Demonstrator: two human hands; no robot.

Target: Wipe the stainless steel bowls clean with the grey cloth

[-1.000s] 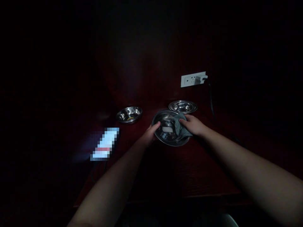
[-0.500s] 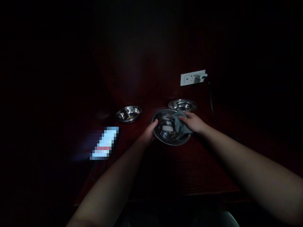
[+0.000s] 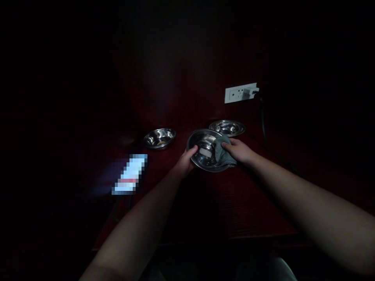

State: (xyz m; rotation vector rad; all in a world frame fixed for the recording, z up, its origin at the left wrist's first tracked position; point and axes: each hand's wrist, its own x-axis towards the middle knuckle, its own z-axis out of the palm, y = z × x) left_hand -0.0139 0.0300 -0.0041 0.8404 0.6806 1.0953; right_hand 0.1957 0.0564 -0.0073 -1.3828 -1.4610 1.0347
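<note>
A shiny steel bowl point(image 3: 202, 138) with a pale rectangular patch at its bottom is held above the dark red table, its inside facing me. My left hand point(image 3: 186, 160) grips the left rim, thumb over the edge and fingers underneath. A grey-green cloth point(image 3: 225, 154) is pinched in my right hand point(image 3: 238, 150), draped over the bowl's right rim and pressed against its inside. The right fingertips are partly hidden by the cloth. Just behind the held bowl sits a wide-rimmed steel dish point(image 3: 227, 127).
Another steel bowl point(image 3: 159, 138), with something yellow at its bottom, stands to the left. A lit phone-like screen point(image 3: 130, 175), pixelated, lies nearer on the left with a cable. On the back wall a white socket point(image 3: 236, 93) carries a plug and a dark cord point(image 3: 263, 121).
The held bowl has turned slightly and shifted a little up and to the left. My right hand and the cloth stay at its right side. The whole view has shifted slightly.
</note>
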